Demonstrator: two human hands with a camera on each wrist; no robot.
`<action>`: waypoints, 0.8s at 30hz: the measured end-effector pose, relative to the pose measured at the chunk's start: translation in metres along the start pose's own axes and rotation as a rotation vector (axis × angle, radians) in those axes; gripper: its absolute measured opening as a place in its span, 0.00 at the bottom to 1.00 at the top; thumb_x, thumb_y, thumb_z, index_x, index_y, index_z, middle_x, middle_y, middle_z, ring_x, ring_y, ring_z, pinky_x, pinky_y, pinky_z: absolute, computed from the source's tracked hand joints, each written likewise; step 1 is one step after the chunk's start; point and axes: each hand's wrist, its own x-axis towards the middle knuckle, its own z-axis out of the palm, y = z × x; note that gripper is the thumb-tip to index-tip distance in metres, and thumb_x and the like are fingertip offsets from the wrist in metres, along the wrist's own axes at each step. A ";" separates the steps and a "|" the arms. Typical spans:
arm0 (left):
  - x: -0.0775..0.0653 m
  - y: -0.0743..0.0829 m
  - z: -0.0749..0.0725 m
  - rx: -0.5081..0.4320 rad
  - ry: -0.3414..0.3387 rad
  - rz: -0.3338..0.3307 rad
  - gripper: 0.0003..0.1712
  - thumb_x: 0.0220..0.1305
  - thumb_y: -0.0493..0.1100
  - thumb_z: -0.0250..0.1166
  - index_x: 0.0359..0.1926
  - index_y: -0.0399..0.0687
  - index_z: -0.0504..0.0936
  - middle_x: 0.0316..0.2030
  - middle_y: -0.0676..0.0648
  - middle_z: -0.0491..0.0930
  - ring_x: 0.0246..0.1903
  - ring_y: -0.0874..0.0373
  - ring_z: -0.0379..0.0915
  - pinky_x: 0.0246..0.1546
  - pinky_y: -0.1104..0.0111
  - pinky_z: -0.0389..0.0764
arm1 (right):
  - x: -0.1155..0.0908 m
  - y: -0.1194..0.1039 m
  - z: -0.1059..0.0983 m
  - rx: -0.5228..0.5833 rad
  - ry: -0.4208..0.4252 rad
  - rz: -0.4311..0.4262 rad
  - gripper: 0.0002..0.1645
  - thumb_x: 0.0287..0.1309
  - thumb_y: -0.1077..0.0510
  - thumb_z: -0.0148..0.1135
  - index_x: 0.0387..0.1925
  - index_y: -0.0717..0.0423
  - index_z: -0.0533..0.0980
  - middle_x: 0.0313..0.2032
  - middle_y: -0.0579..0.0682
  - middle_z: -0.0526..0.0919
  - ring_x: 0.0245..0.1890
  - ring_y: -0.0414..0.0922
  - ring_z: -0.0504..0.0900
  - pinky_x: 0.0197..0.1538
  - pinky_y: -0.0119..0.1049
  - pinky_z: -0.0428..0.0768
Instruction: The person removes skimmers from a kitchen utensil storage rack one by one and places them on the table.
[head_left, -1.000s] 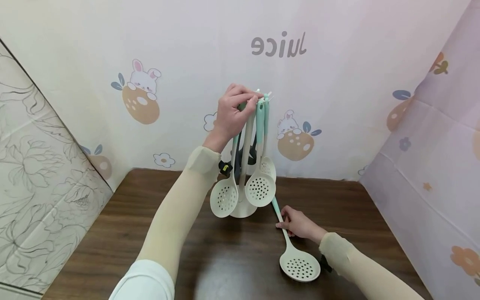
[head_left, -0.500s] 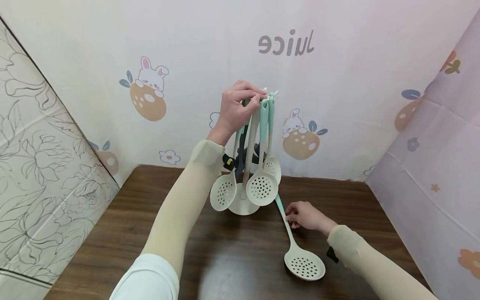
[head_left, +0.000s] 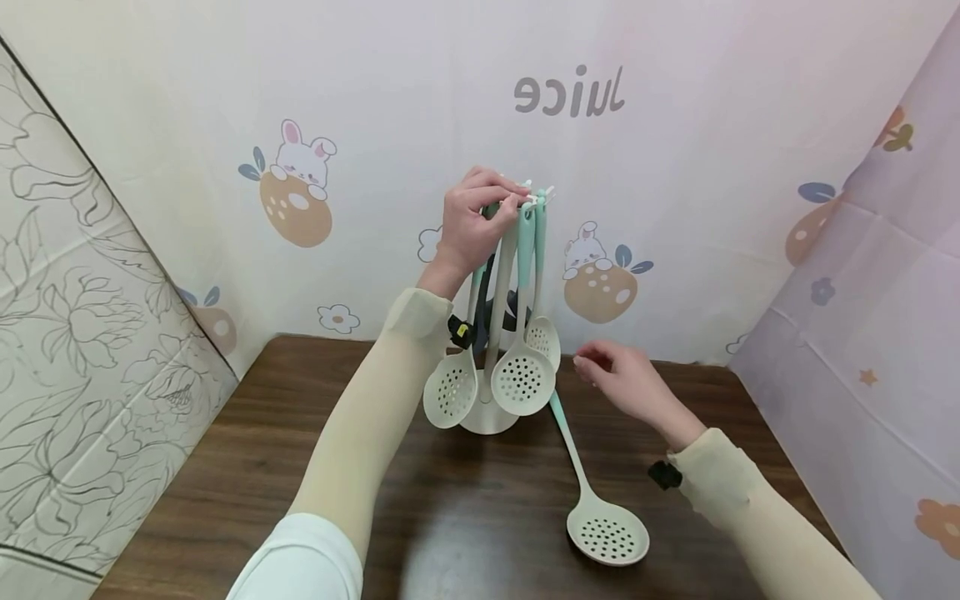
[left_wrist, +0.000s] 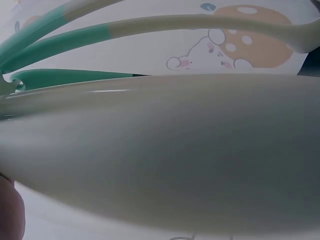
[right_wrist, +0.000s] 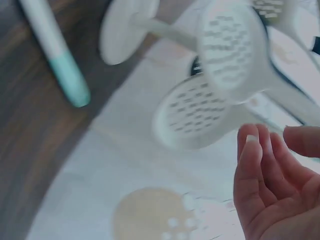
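Note:
A white utensil stand [head_left: 491,419] holds several hanging utensils with mint handles. My left hand [head_left: 476,215] grips its top, with thumb and fingers around the hooks. Two skimmers hang at the front, a left one [head_left: 452,390] and a right one [head_left: 522,382]; a smaller slotted spoon [head_left: 543,337] hangs behind. Another skimmer [head_left: 607,532] lies on the table, its handle end partly behind the hanging ones. My right hand [head_left: 632,385] is raised to the right of the stand, fingers loosely bent, holding nothing. In the left wrist view, a big blurred pale shape [left_wrist: 165,150] hides most of the hand.
The stand is on a dark wooden table [head_left: 465,517]. A patterned cloth [head_left: 390,100] hangs right behind the table, and more cloth [head_left: 862,292] closes off the right side. Dark utensils [head_left: 482,304] hang at the stand's rear.
My right hand has let go of the lying skimmer's handle and risen away toward the hanging utensils. The skimmer stays on the table. My left hand keeps its grip on the stand's top.

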 end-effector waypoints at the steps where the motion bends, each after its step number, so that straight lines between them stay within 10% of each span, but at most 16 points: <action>1: 0.000 0.000 0.000 0.001 -0.003 -0.002 0.14 0.62 0.37 0.58 0.33 0.38 0.90 0.34 0.47 0.86 0.40 0.57 0.73 0.41 0.68 0.74 | 0.001 -0.006 -0.001 0.010 0.017 -0.006 0.11 0.71 0.52 0.58 0.48 0.52 0.79 0.36 0.47 0.84 0.35 0.47 0.82 0.37 0.42 0.81; 10: 0.002 0.003 -0.003 0.001 -0.031 -0.049 0.12 0.62 0.34 0.60 0.33 0.39 0.91 0.34 0.48 0.86 0.41 0.56 0.74 0.43 0.69 0.72 | 0.014 -0.052 0.001 0.180 0.152 -0.117 0.20 0.70 0.55 0.59 0.59 0.56 0.74 0.54 0.53 0.81 0.55 0.48 0.78 0.54 0.49 0.79; 19: 0.006 0.043 -0.007 -0.019 -0.012 -0.053 0.11 0.58 0.26 0.57 0.29 0.27 0.87 0.33 0.35 0.84 0.39 0.45 0.72 0.42 0.70 0.70 | 0.030 -0.070 0.008 0.358 0.163 -0.147 0.27 0.69 0.60 0.60 0.67 0.60 0.68 0.60 0.58 0.76 0.61 0.53 0.75 0.61 0.52 0.73; 24: 0.003 0.022 -0.002 -0.024 0.002 -0.031 0.12 0.59 0.28 0.57 0.28 0.31 0.88 0.33 0.39 0.84 0.39 0.49 0.72 0.42 0.69 0.71 | 0.035 -0.072 0.012 0.389 0.127 -0.106 0.27 0.69 0.59 0.59 0.67 0.58 0.68 0.60 0.57 0.76 0.62 0.54 0.74 0.63 0.53 0.72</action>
